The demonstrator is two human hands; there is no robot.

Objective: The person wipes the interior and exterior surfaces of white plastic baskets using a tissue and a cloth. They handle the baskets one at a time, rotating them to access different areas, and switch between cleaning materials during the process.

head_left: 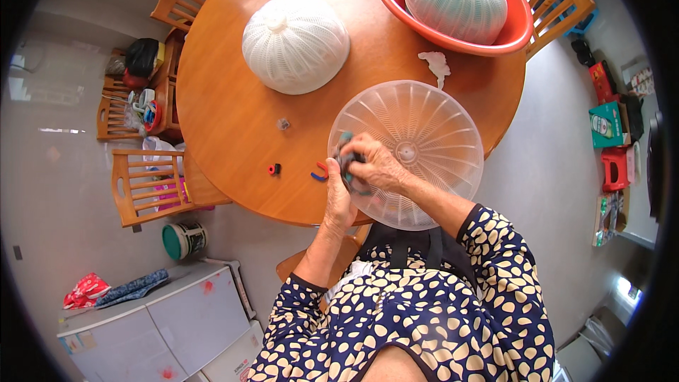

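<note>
A clear plastic mesh food cover (pixel 424 110) stands hollow side up at the table's near edge, in front of me. My left hand (pixel 338 197) is closed at its left rim, the thumb pointing up. Over the same rim my right hand (pixel 376 163) is bent, fingers pinched on a dark grey and teal rag-like piece (pixel 346 164), blurred by motion. Both hands meet at this piece, so its shape is partly hidden. Just left of them lie a small tool's red and blue handles (pixel 320 173), its head hidden behind the left hand.
A white domed food cover (pixel 293 46) stands farther back; another dome (pixel 456 3) sits in a red basin (pixel 396 14). White crumpled tissue (pixel 435 65), a small red-and-black piece (pixel 274 169) and a small clear lump (pixel 283 124) lie on the round wooden table (pixel 219 106). Wooden chairs (pixel 152 184) surround it.
</note>
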